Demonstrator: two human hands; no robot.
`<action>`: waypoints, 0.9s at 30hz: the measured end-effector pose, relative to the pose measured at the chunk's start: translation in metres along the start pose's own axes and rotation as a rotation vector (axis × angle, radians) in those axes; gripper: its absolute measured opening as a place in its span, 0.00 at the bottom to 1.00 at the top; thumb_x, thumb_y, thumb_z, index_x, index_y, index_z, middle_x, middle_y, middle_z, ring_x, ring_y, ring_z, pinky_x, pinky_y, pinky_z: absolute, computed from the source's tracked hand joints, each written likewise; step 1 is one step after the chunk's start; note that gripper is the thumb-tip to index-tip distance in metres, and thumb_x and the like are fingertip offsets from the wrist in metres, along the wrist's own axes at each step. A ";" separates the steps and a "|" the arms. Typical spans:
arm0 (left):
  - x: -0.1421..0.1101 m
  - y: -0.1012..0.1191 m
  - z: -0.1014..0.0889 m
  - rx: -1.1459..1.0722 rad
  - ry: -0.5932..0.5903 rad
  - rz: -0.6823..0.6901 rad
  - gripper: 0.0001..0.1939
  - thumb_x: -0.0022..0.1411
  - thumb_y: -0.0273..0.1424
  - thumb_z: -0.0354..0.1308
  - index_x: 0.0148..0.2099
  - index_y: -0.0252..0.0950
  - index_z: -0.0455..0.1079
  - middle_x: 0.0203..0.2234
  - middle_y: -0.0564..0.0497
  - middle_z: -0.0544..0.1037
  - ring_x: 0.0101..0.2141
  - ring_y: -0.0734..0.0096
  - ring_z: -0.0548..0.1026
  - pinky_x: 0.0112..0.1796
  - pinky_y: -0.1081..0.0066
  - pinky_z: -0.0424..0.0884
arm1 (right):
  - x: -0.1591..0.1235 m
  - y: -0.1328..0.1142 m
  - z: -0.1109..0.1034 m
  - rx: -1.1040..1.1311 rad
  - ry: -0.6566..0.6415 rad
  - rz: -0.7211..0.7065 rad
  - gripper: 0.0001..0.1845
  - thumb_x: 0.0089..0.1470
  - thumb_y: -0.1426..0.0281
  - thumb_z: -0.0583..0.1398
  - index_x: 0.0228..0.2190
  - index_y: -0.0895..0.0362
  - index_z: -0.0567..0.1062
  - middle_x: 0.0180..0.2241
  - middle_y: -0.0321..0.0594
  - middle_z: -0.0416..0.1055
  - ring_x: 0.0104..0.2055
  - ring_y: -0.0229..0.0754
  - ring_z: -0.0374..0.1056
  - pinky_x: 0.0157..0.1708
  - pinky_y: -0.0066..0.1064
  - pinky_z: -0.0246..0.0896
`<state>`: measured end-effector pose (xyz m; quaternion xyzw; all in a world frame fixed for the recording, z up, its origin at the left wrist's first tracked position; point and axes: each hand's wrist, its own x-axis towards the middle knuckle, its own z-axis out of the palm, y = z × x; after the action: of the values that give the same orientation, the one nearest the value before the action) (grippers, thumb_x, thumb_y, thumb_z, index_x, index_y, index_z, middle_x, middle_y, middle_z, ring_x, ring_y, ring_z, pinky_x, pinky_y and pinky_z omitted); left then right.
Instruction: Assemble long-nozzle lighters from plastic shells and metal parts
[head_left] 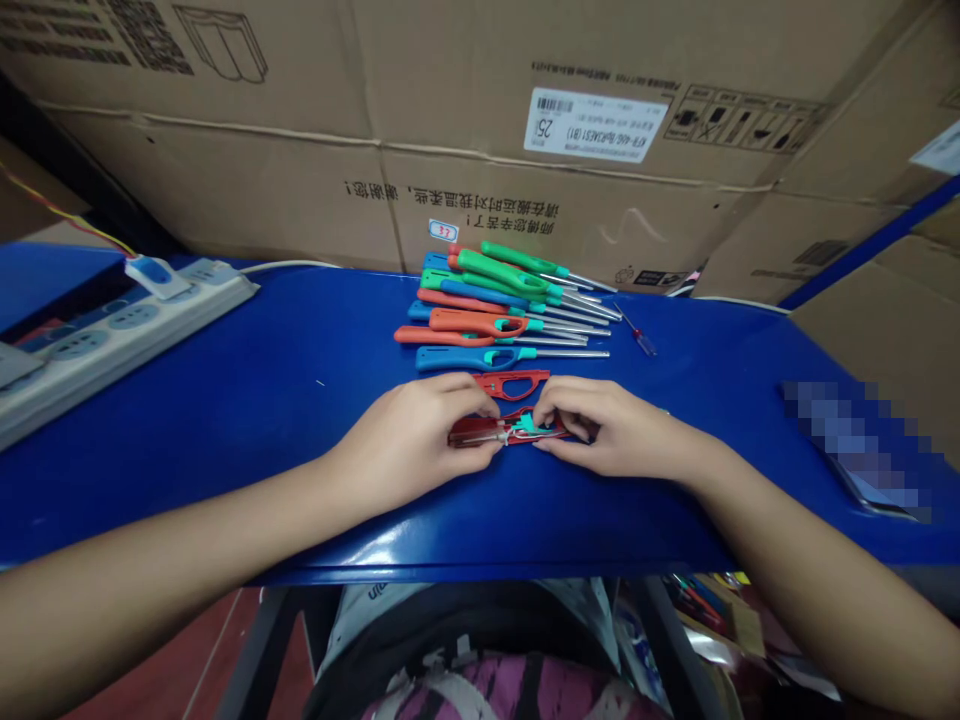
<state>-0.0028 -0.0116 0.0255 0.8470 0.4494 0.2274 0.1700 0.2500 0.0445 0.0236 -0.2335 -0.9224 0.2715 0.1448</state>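
Observation:
An opened red lighter housing [480, 432] lies on the blue table, with a clear tube, a thin white wire and a teal trigger part [525, 424] inside. My left hand [420, 430] grips its left end between thumb and fingers. At the right end, my right hand [600, 425] pinches the housing near the teal part; its fingertips partly cover what they hold. Just beyond my hands rests the other red shell half [517, 384]. Farther back, several finished-looking long-neck lighters [480, 322] in blue, orange and green are piled with their metal tubes pointing right.
A small screwdriver [637, 332] lies right of the pile. On the left is a white power strip [127, 340] with a plug in it. A phone-like flat object [862, 450], blurred out, lies at right. Large cardboard boxes [465, 170] stand along the table's back.

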 end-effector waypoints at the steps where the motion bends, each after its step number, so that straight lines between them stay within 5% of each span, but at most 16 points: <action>1: 0.000 0.000 0.001 0.021 -0.015 0.061 0.10 0.63 0.33 0.62 0.47 0.36 0.75 0.41 0.48 0.79 0.43 0.62 0.75 0.42 0.66 0.72 | 0.000 0.000 0.000 0.000 -0.002 -0.002 0.04 0.58 0.72 0.62 0.37 0.56 0.73 0.31 0.35 0.67 0.29 0.34 0.60 0.29 0.26 0.56; 4: -0.001 -0.001 0.009 0.056 -0.088 0.198 0.11 0.68 0.28 0.56 0.51 0.37 0.72 0.47 0.46 0.76 0.49 0.60 0.73 0.50 0.61 0.70 | 0.000 0.002 0.001 0.004 0.002 0.004 0.02 0.59 0.72 0.61 0.36 0.56 0.73 0.32 0.36 0.68 0.30 0.35 0.60 0.29 0.27 0.56; 9: -0.002 -0.006 0.018 0.075 -0.113 0.230 0.16 0.71 0.24 0.49 0.57 0.38 0.69 0.53 0.44 0.72 0.54 0.60 0.71 0.54 0.60 0.70 | 0.000 0.007 0.004 0.031 0.016 -0.010 0.02 0.61 0.70 0.61 0.36 0.56 0.73 0.33 0.36 0.69 0.30 0.35 0.61 0.30 0.27 0.57; 27: -0.001 -0.007 0.019 0.137 -0.148 0.268 0.23 0.71 0.23 0.48 0.64 0.42 0.67 0.56 0.43 0.73 0.55 0.57 0.70 0.54 0.55 0.72 | -0.001 0.009 -0.008 -0.021 -0.008 0.041 0.03 0.59 0.74 0.60 0.35 0.56 0.75 0.32 0.37 0.73 0.30 0.36 0.64 0.30 0.27 0.58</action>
<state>0.0022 -0.0101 0.0057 0.9234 0.3331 0.1538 0.1124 0.2571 0.0539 0.0249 -0.2530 -0.9207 0.2657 0.1330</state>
